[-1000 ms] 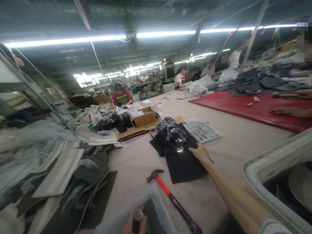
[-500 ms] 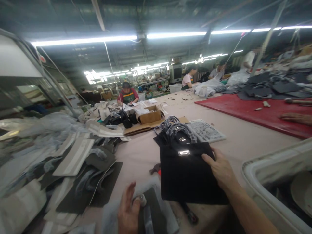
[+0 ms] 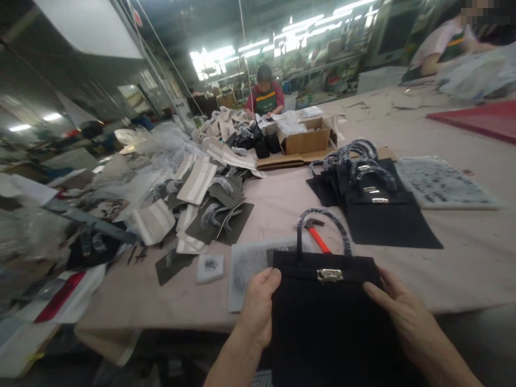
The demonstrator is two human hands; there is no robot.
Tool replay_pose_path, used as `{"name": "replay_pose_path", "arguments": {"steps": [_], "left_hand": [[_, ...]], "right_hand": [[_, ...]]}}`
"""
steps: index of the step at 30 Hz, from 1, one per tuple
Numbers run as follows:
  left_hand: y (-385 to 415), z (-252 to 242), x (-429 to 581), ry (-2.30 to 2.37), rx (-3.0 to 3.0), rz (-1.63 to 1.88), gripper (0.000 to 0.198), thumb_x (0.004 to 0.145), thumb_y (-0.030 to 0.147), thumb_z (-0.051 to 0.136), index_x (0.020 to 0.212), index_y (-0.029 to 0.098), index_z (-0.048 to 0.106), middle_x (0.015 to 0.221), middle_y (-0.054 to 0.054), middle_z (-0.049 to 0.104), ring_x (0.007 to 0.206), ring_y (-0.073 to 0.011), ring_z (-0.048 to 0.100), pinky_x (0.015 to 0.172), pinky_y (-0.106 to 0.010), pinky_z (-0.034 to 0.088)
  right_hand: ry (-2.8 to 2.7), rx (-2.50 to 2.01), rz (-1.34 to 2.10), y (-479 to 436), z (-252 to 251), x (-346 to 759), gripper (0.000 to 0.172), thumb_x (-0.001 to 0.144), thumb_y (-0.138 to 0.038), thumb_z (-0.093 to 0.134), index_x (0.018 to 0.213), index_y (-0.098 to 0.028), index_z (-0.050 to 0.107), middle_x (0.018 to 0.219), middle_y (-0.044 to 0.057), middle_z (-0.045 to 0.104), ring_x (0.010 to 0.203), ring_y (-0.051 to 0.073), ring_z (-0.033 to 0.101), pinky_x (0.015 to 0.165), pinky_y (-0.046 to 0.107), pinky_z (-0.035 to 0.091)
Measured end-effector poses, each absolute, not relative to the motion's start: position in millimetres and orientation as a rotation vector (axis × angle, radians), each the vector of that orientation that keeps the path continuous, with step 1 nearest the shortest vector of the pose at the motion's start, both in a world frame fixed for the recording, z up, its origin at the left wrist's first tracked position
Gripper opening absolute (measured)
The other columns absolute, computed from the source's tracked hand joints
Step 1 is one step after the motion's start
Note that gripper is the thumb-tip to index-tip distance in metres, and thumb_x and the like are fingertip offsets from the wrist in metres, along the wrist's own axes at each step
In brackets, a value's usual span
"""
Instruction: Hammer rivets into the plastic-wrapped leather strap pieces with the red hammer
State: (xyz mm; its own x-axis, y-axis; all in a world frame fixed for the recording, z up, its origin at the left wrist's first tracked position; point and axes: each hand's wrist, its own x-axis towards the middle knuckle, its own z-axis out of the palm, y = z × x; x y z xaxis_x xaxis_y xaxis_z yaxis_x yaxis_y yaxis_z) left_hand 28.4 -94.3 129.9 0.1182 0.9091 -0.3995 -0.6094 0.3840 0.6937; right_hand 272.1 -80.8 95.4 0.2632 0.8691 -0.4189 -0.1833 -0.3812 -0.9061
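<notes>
A black handbag panel (image 3: 328, 317) with a metal clasp and one wrapped, arched handle is held upright close in front of me. My left hand (image 3: 258, 306) pinches its upper left edge, thumb on the front. On the upper right side, my right hand (image 3: 403, 306) grips it with the thumb in front and fingers behind. Behind the handle lies a hammer (image 3: 320, 236) with a red grip. A pale slab (image 3: 242, 274) sits partly hidden behind the panel. Further back right is a stack of similar black panels (image 3: 391, 220) with wrapped handles.
Grey and beige panels (image 3: 221, 215) are heaped at the left beside plastic wrapping. A small white block (image 3: 210, 267) lies near the front edge. Further back stand a cardboard box (image 3: 306, 138) and a speckled board (image 3: 447, 183). A co-worker (image 3: 265, 97) sits across the table.
My view has swung left and down. The stack of black panels now lies on the table at right, out of my right hand. Both hands now hold one panel; my left hand was empty-looking before.
</notes>
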Motion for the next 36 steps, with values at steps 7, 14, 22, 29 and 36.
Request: {"name": "replay_pose_path", "arguments": {"steps": [7, 14, 22, 29, 36], "left_hand": [[-118, 119, 24, 0.874, 0.276, 1.219, 0.034, 0.071, 0.039, 0.09, 0.076, 0.011, 0.071, 0.074, -0.008, 0.07, 0.076, -0.0239, 0.069, 0.079, -0.034, 0.057], [-122, 110, 18, 0.885, 0.287, 1.236, 0.031, 0.074, 0.038, 0.088, 0.08, 0.012, 0.073, 0.074, -0.007, 0.07, 0.078, -0.0231, 0.069, 0.081, -0.033, 0.056], [-125, 108, 23, 0.926, 0.37, 1.253, 0.031, 0.08, 0.04, 0.083, 0.088, 0.011, 0.075, 0.081, -0.008, 0.072, 0.088, -0.0258, 0.069, 0.087, -0.035, 0.056], [-123, 106, 20, 0.93, 0.289, 1.208, 0.037, 0.072, 0.04, 0.089, 0.093, 0.012, 0.076, 0.086, -0.01, 0.074, 0.091, -0.0295, 0.071, 0.09, -0.041, 0.057], [-124, 95, 19, 0.925, 0.253, 1.16, 0.038, 0.074, 0.037, 0.088, 0.099, 0.012, 0.075, 0.095, -0.012, 0.075, 0.097, -0.0308, 0.071, 0.094, -0.042, 0.057]], "right_hand": [[-0.582, -1.529, 1.415, -88, 88, 261, 0.109, 0.038, -0.062, 0.093, 0.133, -0.022, 0.059, 0.153, 0.013, 0.046, 0.148, 0.038, 0.031, 0.114, 0.044, 0.045], [-0.652, -1.488, 1.455, -92, 72, 259, 0.112, 0.051, -0.062, 0.091, 0.147, -0.03, 0.044, 0.137, 0.011, 0.061, 0.127, 0.039, 0.056, 0.113, 0.054, 0.044], [-1.436, -1.531, 0.81, -94, 65, 264, 0.062, 0.081, -0.058, 0.068, 0.134, -0.026, 0.061, 0.137, 0.009, 0.056, 0.133, 0.034, 0.049, 0.121, 0.054, 0.031], [-1.5, -1.55, 0.667, -97, 65, 262, 0.036, 0.083, -0.052, 0.064, 0.105, -0.025, 0.074, 0.136, 0.009, 0.053, 0.131, 0.033, 0.049, 0.114, 0.052, 0.039], [-1.399, -1.608, 0.75, -96, 72, 264, 0.038, 0.084, -0.056, 0.057, 0.101, -0.022, 0.062, 0.116, 0.01, 0.064, 0.113, 0.031, 0.061, 0.104, 0.048, 0.047]]}}
